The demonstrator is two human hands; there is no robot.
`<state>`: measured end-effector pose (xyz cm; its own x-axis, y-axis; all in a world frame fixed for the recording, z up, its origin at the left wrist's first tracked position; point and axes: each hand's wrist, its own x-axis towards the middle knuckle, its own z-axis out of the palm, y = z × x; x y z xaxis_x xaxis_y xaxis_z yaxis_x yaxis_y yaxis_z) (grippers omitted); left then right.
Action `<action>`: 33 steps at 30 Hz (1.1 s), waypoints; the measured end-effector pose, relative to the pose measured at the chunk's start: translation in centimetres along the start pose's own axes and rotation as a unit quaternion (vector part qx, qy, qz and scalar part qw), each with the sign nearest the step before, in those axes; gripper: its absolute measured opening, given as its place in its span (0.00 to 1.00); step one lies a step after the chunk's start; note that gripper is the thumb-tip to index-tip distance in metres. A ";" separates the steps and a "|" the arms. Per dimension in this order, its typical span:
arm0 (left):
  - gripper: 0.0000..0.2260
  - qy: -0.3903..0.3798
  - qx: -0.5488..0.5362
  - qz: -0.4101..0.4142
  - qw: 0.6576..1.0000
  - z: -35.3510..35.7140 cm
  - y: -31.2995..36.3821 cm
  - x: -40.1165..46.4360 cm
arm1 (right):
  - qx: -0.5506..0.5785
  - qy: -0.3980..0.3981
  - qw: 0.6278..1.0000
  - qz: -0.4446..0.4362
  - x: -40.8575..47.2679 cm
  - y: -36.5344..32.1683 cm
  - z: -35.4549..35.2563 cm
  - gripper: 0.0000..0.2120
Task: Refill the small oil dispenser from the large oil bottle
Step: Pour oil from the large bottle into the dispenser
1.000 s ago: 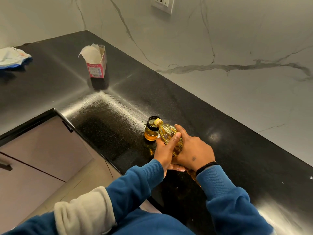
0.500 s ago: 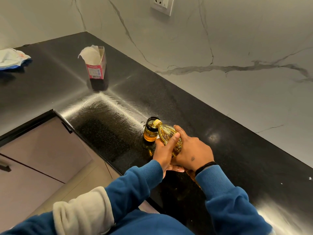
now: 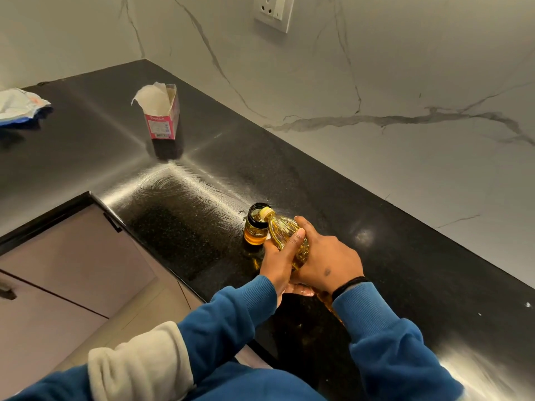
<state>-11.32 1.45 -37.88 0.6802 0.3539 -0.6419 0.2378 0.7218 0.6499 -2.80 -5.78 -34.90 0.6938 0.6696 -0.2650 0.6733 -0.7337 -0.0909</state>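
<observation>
Where the black countertop (image 3: 376, 256) runs along the marble wall, its near and right ends are cut off by the frame. On it, far back, stands a torn-open pink carton (image 3: 161, 117), and at the left edge a crumpled white wrapper (image 3: 20, 104) is only partly in view. Nearer, the large oil bottle (image 3: 285, 230) lies tilted, its base hidden behind the wrists, its yellow mouth over the rim of the small oil dispenser (image 3: 256, 227) standing on the counter. The right hand (image 3: 327, 260) wraps the bottle from above, fingers curled around it. The left hand (image 3: 279, 260) grips from below, thumb pressed across the ribbed neck; its other fingers are mostly hidden.
</observation>
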 end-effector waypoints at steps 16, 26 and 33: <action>0.47 -0.002 -0.002 0.003 1.000 0.0 -0.2 0.2 | 0.006 -0.008 1.000 0.005 0.0 0.0 -0.1 0.51; 0.55 -0.009 -0.002 0.008 1.000 -0.2 -0.2 0.1 | 0.003 0.000 1.000 0.002 -0.1 0.0 -0.2 0.51; 0.58 -0.013 -0.005 0.018 1.000 -0.2 -0.5 0.5 | 0.000 0.000 1.000 0.006 -0.1 -0.1 -0.2 0.52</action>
<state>-11.26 1.37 -38.62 0.7067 0.3645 -0.6064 0.2058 0.7141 0.6691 -2.89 -5.77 -34.70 0.7012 0.6614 -0.2660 0.6654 -0.7412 -0.0888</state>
